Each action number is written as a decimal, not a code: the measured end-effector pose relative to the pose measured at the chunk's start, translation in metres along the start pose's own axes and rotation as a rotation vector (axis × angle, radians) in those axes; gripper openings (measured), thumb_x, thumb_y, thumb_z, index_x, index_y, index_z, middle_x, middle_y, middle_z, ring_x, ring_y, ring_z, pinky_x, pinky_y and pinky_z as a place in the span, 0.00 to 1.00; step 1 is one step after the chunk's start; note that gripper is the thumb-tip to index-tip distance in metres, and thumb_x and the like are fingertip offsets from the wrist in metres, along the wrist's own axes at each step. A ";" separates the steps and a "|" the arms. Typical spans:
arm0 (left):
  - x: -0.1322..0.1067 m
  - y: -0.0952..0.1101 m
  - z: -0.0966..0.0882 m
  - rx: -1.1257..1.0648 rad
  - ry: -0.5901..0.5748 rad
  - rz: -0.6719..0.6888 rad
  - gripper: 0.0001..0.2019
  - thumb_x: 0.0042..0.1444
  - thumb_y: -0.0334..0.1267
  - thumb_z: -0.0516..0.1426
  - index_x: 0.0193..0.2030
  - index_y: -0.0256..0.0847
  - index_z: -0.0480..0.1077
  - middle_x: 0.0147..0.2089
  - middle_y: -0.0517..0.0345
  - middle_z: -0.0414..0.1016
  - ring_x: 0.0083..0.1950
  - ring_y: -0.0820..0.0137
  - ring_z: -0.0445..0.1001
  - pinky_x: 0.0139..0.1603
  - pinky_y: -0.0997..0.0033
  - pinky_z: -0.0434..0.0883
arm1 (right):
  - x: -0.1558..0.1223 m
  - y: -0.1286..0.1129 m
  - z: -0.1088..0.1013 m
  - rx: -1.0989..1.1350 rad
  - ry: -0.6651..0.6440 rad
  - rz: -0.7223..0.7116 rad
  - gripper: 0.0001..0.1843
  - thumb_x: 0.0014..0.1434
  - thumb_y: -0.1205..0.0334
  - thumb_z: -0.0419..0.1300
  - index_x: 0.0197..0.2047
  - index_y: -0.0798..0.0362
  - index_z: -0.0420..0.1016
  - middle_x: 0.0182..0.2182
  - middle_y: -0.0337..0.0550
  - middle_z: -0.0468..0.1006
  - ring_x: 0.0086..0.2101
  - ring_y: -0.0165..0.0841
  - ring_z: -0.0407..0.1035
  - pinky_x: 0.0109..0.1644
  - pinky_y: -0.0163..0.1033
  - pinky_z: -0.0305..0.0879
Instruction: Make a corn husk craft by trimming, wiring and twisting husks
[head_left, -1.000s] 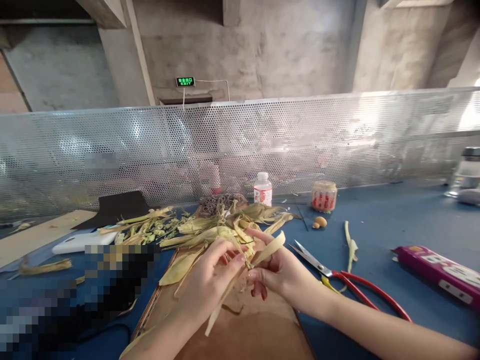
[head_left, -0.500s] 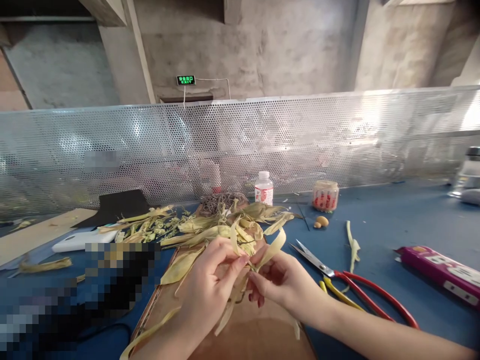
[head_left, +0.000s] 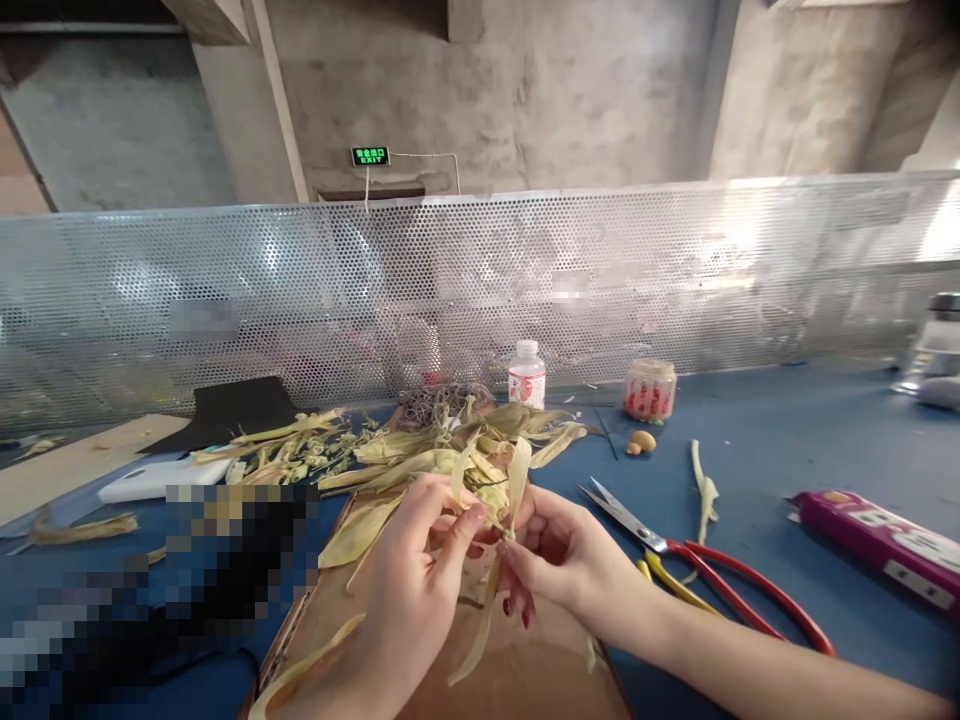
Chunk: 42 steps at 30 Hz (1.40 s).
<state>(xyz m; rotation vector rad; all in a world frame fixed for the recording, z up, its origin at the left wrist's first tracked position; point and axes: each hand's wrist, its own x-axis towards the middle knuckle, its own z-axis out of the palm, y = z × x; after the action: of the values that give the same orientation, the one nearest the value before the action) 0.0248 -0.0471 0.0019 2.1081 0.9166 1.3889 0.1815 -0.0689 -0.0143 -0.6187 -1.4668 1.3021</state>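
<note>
Over a brown cardboard sheet (head_left: 540,670), both my hands pinch pale strips of dried corn husk. My left hand (head_left: 431,560) is closed, its thumb and forefinger pressed together on one strip that curls upward. My right hand (head_left: 559,555) grips a knotted-looking corn husk strip (head_left: 517,475) between thumb and fingers; one end stands up and a tail hangs down over the cardboard. Just beyond the fingers lies a heap of dried corn husks (head_left: 420,465). Part of the join between the strips is hidden by my fingertips.
Red-handled scissors (head_left: 739,580) lie open-bladed right of the cardboard, over a yellow-handled tool (head_left: 679,588). Behind stand a white-capped bottle (head_left: 527,375) and a jar (head_left: 649,390). A purple packet (head_left: 877,545) is far right, a white phone-like object (head_left: 161,480) left. A perforated metal screen (head_left: 480,280) closes the back.
My right hand has turned slightly, so its husk strip now stands more upright and nearer the middle. The hanging tail has swung right. Both hands keep their pinch.
</note>
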 end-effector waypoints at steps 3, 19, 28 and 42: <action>0.002 0.000 0.000 -0.007 -0.027 -0.040 0.07 0.58 0.40 0.52 0.31 0.41 0.63 0.34 0.59 0.67 0.35 0.72 0.68 0.36 0.74 0.67 | 0.001 0.002 0.000 -0.003 0.003 0.003 0.14 0.54 0.55 0.62 0.33 0.55 0.63 0.22 0.36 0.71 0.21 0.26 0.68 0.24 0.31 0.67; 0.012 -0.015 -0.002 -0.367 -0.381 -0.254 0.15 0.52 0.43 0.57 0.46 0.42 0.64 0.33 0.59 0.71 0.31 0.72 0.71 0.33 0.70 0.69 | 0.007 -0.005 -0.002 -0.039 0.047 0.069 0.18 0.52 0.51 0.62 0.37 0.57 0.66 0.23 0.38 0.72 0.21 0.27 0.67 0.24 0.33 0.65; 0.020 -0.012 -0.009 -0.291 -0.320 -0.229 0.12 0.52 0.41 0.58 0.42 0.39 0.67 0.32 0.58 0.72 0.35 0.69 0.73 0.40 0.65 0.70 | 0.007 -0.012 -0.004 0.156 0.100 0.110 0.10 0.53 0.58 0.59 0.29 0.55 0.66 0.23 0.37 0.68 0.23 0.25 0.64 0.26 0.30 0.60; 0.005 -0.004 0.006 -0.065 -0.163 -0.146 0.10 0.60 0.46 0.47 0.37 0.42 0.60 0.29 0.60 0.70 0.29 0.69 0.72 0.33 0.70 0.68 | 0.011 -0.003 -0.001 -0.110 0.007 -0.024 0.22 0.51 0.45 0.60 0.36 0.56 0.64 0.21 0.36 0.71 0.19 0.25 0.65 0.20 0.30 0.63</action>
<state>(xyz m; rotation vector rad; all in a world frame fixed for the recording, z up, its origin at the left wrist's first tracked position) 0.0302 -0.0409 0.0000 2.0283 0.9260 1.1409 0.1790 -0.0597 -0.0080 -0.6747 -1.5436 1.2053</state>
